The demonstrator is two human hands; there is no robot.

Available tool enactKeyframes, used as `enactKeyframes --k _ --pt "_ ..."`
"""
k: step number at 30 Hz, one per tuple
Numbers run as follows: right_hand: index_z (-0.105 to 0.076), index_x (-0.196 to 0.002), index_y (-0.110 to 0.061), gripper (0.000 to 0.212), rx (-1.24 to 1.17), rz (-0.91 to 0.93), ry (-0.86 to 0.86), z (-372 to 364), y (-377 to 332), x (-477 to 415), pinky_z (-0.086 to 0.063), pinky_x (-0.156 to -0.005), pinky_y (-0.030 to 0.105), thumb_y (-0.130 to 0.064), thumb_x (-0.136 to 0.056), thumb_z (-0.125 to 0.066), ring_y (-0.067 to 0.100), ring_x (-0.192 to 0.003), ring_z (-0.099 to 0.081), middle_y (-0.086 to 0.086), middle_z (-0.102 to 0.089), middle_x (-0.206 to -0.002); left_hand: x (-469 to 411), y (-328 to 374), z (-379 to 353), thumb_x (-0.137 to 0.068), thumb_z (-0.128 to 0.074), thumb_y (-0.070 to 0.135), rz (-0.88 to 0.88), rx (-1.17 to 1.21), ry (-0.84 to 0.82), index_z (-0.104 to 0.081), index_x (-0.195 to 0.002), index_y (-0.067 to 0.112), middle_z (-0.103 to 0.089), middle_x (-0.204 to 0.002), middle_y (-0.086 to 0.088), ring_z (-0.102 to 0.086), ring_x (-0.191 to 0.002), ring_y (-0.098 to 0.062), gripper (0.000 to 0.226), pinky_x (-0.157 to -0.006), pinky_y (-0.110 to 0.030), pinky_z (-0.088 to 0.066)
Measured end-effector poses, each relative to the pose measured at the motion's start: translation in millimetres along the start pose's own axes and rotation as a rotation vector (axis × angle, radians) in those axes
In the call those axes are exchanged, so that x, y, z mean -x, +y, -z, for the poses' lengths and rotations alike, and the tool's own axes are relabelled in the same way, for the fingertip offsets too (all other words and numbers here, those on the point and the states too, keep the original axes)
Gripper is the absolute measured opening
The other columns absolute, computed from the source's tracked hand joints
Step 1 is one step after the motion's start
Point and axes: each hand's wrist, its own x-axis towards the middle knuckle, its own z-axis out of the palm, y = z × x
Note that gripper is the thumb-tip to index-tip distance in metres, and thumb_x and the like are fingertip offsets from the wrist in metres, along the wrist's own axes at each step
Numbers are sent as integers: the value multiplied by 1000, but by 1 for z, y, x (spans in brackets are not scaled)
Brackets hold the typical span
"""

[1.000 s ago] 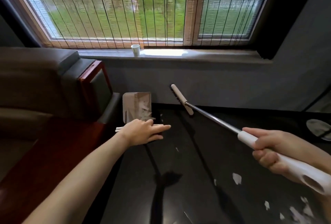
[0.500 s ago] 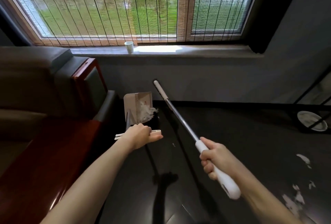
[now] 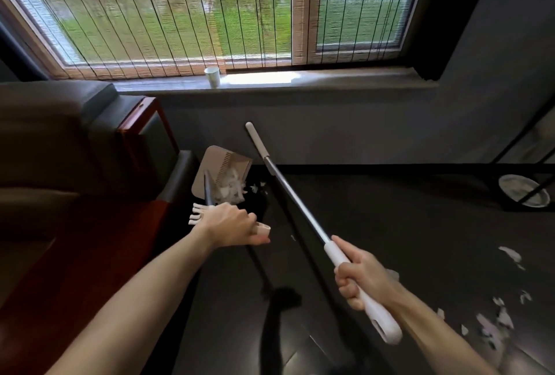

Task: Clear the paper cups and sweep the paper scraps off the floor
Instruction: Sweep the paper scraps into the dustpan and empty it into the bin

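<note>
My right hand (image 3: 362, 280) grips the white grip of a long broom (image 3: 288, 191), whose metal pole points up and away toward the wall. My left hand (image 3: 231, 226) is curled round the white handle of the beige dustpan (image 3: 220, 169). The pan stands on the dark floor beside the sofa with white paper scraps (image 3: 232, 190) heaped in it. More paper scraps (image 3: 495, 323) lie scattered on the floor at the lower right. One white paper cup (image 3: 212, 77) stands upright on the window sill.
A dark sofa with a red wooden frame (image 3: 144, 134) fills the left side. The grey wall and window sill (image 3: 330, 80) run across the back. A round white dish (image 3: 521, 190) sits under black bars at the far right.
My left hand went from hovering open over the dustpan handle to gripping it. My right hand drew the broom in toward the centre, so its pole now stands steeper.
</note>
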Motion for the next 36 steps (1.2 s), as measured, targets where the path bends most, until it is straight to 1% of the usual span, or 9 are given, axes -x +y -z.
enactKeyframes --k 8,13,15,17,21,25,28,32,36 --pt "-25 -150 -28 74 -52 23 -3 2 -10 -1 -33 -28 18 14 -90 -36 7 -35 -39 4 -43 -54 2 7 8 -86 -25 74 -21 -48 80 -58 -100 13 -69 -94 -3 -68 -86 -25 71 -63 -30 -41" --pt "-29 -149 -27 73 -120 -4 10 8 -2 2 -30 -27 17 15 -90 -36 7 -34 -38 4 -43 -53 8 51 -36 -88 -32 69 -57 106 -168 -57 -112 10 -67 -109 -10 -63 -103 -31 69 -78 -37 -48" --pt "-30 -148 -27 72 -137 -21 23 12 3 2 -30 -27 16 15 -90 -36 7 -33 -38 4 -43 -52 12 65 -49 -89 -35 67 -19 197 -284 -46 -130 9 -63 -117 -13 -60 -109 -33 72 -82 -39 -47" --pt "-30 -148 -26 71 -144 -37 37 13 5 1 -30 -27 17 15 -90 -36 7 -33 -38 5 -42 -51 14 68 -54 -87 -38 66 17 260 -364 -23 -147 12 -59 -123 -13 -56 -114 -33 82 -86 -39 -45" --pt "-31 -147 -26 69 -165 -71 66 14 11 1 -30 -27 18 14 -91 -36 7 -33 -38 4 -43 -50 16 61 -62 -84 -44 66 51 359 -447 -14 -150 17 -57 -126 -11 -54 -117 -30 88 -90 -40 -44" --pt "-32 -147 -26 68 -176 -81 91 11 14 2 -30 -28 17 13 -91 -37 7 -33 -38 2 -44 -47 23 59 -64 -83 -47 65 41 325 -469 -5 -151 14 -56 -127 -11 -54 -117 -30 95 -91 -37 -43" --pt "-32 -147 -27 68 -174 -77 98 8 12 2 -30 -28 16 13 -91 -38 7 -32 -38 2 -44 -47 30 54 -67 -84 -44 66 84 288 -475 -13 -149 10 -57 -126 -9 -55 -116 -28 91 -87 -35 -42" --pt "-31 -147 -28 68 -181 -72 78 5 7 -2 -31 -28 17 12 -92 -38 6 -33 -39 2 -45 -48 36 46 -70 -87 -41 63 4 102 -370 -42 -130 7 -64 -114 -8 -62 -106 -29 70 -78 -35 -45" --pt "-29 -148 -27 69 -183 -49 53 1 2 -5 -31 -28 17 13 -92 -37 6 -33 -38 3 -43 -51 42 41 -63 -88 -36 65 -53 -11 -322 -44 -130 8 -67 -109 -8 -64 -101 -30 71 -70 -34 -42"
